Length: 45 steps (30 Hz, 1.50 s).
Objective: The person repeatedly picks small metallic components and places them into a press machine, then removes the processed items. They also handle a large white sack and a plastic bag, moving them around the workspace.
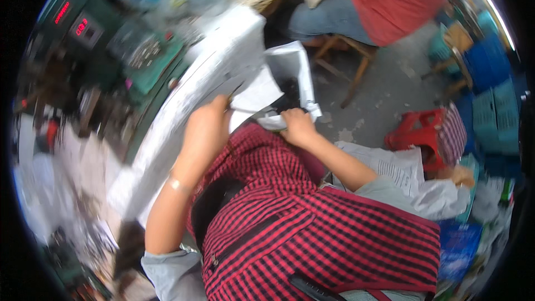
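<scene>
My left hand (207,125) is closed, with a thin dark object (237,88) sticking out past its fingers; blur hides what kind it is. Beside those fingers is a white sheet of paper or card (257,93), leaning over a white open box (306,78). Dark contents, too blurred to name, lie inside the box. The fingers of my right hand (299,126) curl over the box's near rim, close to my lap. Along my left forearm stretches a long white slab or wrapped block (173,112), set at a slant.
A green machine (72,17) with red digits stands at the far left. Ahead, a person in a red shirt (401,5) sits on a wooden stool (356,69). To the right are a red plastic stool (415,134), blue crates (496,111) and white bags (440,198).
</scene>
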Tool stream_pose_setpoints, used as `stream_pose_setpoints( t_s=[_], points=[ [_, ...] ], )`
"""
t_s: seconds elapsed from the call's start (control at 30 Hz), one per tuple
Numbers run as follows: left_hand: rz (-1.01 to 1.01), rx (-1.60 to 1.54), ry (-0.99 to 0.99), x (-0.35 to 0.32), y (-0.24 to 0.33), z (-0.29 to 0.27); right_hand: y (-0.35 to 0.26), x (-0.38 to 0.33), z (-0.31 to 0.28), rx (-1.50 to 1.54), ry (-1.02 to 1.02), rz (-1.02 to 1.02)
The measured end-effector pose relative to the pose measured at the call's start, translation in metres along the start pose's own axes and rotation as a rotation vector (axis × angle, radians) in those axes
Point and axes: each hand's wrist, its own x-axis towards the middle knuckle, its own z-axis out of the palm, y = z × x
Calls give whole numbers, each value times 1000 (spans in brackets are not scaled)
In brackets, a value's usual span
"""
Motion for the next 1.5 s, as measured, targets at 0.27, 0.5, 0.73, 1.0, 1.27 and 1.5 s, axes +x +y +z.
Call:
stream_pose_setpoints(
  t_s=[0.27,0.5,0.73,1.0,1.27,1.5],
  points=[
    [122,111,-238,121,-8,109,-15,-4,32,-18,42,273],
    [-79,180,-667,79,-83,97,13,27,48,284,109,478],
    [28,432,-324,81,-113,98,132,24,15,728,306,1002],
    [-57,220,-228,103,-121,83,82,-58,-168,808,869,867],
    [-128,139,-254,102,-133,75,-9,-154,-357,414,1491,568],
    [-29,201,-159,105,-149,77,-28,-232,-436,-361,1604,617]
  ],
)
